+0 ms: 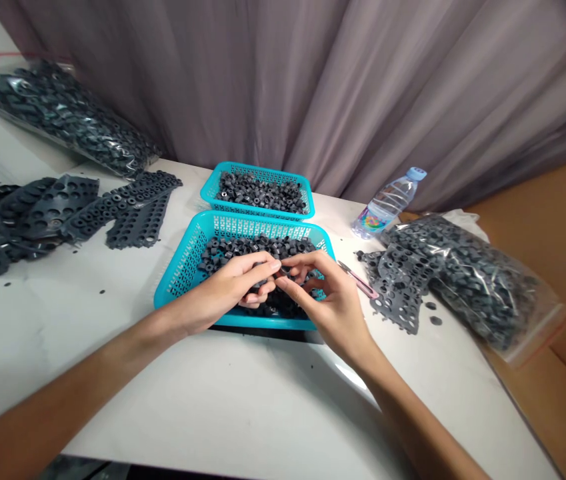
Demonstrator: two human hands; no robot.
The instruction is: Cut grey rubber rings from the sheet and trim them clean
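Both hands meet over the front blue basket [173, 280], which holds a heap of small dark rubber rings [235, 247]. My left hand [243, 280] is closed, its fingers curled around dark rubber pieces [259, 285] that show partly in the palm. The fingers of my right hand [333, 307] pinch a small dark rubber ring [286, 271] close to the left thumb and fingertip. Whether the left fingertips also touch that ring I cannot tell.
Behind stands a second blue basket [257, 211] of dark pieces. Perforated rubber sheets [137, 217] and a filled bag [73, 120] lie left. To the right are a pink cutter [363, 283], another perforated sheet [397, 293], a water bottle [387, 203] and a filled bag [477, 287].
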